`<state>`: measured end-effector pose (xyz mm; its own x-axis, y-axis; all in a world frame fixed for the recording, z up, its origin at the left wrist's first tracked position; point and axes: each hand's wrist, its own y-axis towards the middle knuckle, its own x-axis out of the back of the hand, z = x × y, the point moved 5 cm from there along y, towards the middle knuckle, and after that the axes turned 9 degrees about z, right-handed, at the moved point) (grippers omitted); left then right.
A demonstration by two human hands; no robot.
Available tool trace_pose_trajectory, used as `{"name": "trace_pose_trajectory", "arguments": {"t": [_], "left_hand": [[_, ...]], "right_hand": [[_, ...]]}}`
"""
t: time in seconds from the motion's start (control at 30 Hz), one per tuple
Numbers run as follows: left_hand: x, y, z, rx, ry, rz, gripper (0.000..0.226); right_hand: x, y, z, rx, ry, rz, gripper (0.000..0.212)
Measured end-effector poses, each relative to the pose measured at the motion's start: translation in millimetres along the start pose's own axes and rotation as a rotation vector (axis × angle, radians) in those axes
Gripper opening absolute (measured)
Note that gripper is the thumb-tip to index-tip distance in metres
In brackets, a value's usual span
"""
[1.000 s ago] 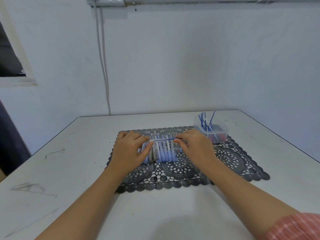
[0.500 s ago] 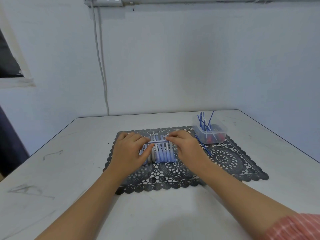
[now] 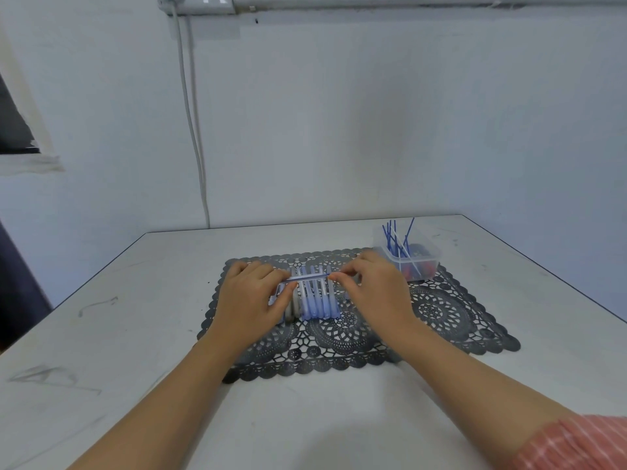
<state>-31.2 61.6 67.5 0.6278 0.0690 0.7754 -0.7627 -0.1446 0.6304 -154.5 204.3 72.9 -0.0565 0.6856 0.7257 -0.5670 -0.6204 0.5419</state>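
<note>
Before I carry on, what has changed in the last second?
The right hand slid slightly left along the thin blue pen, towards the left hand, so less of it shows between them. Both hands still pinch it. The row of blue and grey pens, black lace mat and clear plastic tub stayed put.

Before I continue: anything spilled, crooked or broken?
Nothing spilled or broken. The blue plastic pens lie in a neat row on the black lace mat; left hand and right hand pinch one pen crosswise above them. Only thin blue refills in the clear plastic box lean unevenly.
</note>
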Motion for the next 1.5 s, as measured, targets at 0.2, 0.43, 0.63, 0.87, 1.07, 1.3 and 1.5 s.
{"name": "trace_pose_trajectory", "arguments": {"t": [0.2,0.43,0.63,0.87,1.07,1.3,1.5], "left_hand": [[0.2,0.3,-0.4,0.000,0.002,-0.003,0.031],[-0.9,-0.3,0.7,-0.003,0.003,-0.003,0.030],[-0.6,-0.3,0.6,-0.015,0.008,-0.014,0.030],[0.7,-0.9,0.0,-0.031,0.017,-0.024,0.029],[-3.6,0.0,1.8,-0.016,0.010,-0.005,0.028],[-5.1,-0.7,4.7,0.006,-0.009,0.015,0.032],[-7.3,-0.1,6.0,0.009,-0.003,0.020,0.032]], "right_hand": [[-8.2,-2.3,3.0,0.099,0.009,0.012,0.015],[-11.0,-2.7,6.6,0.171,0.013,-0.008,0.010],[-12.9,-2.2,5.2,0.229,0.062,-0.001,0.010],[-13.7,-0.8,4.6,0.240,0.050,0.018,0.012],[-7.5,0.9,4.7,0.208,0.011,0.044,0.015],[-2.6,11.0,-16.9,0.019,0.030,0.134,0.022],[-12.6,15.8,-29.7,-0.056,0.015,0.286,0.026]]}}
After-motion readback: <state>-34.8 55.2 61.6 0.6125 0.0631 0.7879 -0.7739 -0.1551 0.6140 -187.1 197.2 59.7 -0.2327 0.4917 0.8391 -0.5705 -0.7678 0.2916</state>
